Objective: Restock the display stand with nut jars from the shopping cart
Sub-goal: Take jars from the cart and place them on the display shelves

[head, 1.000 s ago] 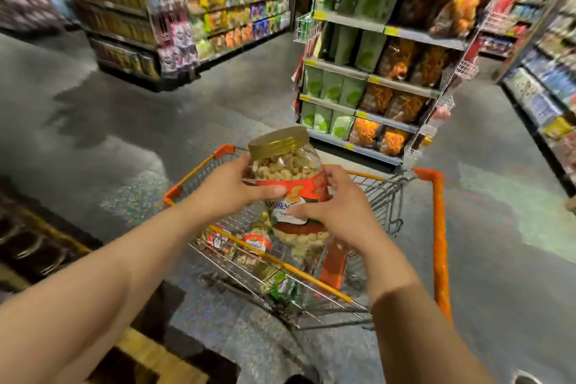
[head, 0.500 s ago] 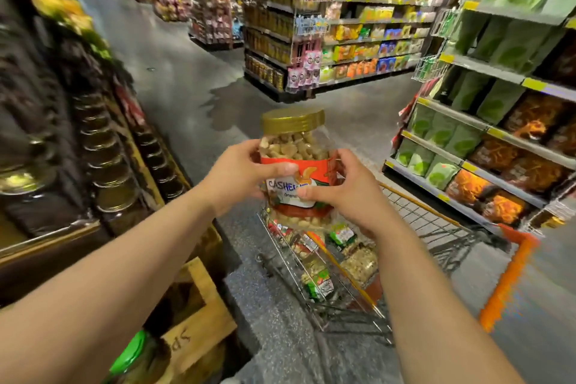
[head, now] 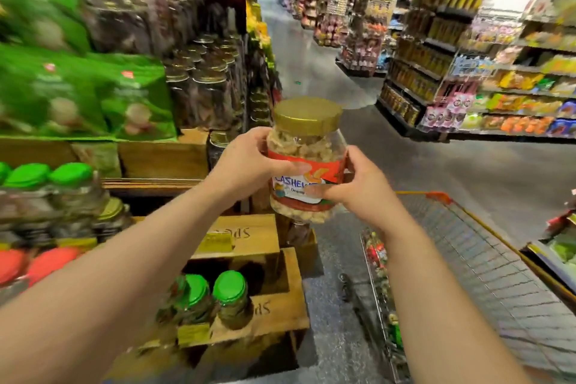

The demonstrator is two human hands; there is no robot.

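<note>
A clear cashew jar [head: 307, 140] with a gold lid and a red label is upright in the air in front of me. My left hand [head: 246, 165] grips its left side, thumb across the label. My right hand [head: 358, 187] grips the right side and lower label. The wooden display stand [head: 249, 237] of stacked crates is to the left and below, holding green-lidded jars [head: 230, 299] and gold-lidded jars [head: 208, 93]. The wire shopping cart [head: 452, 246] with orange trim is at the lower right, with more jars lying along its near wall.
Green snack bags [head: 93, 93] fill the stand's upper left. Red-lidded jars [head: 46, 262] sit at the far left. A grey aisle floor [head: 311, 62] runs ahead between shelves [head: 467, 72] of packaged goods on the right.
My view has swung left from the cart to the display stand. Both hands have carried the cashew jar up and out of the cart, keeping the same grip.
</note>
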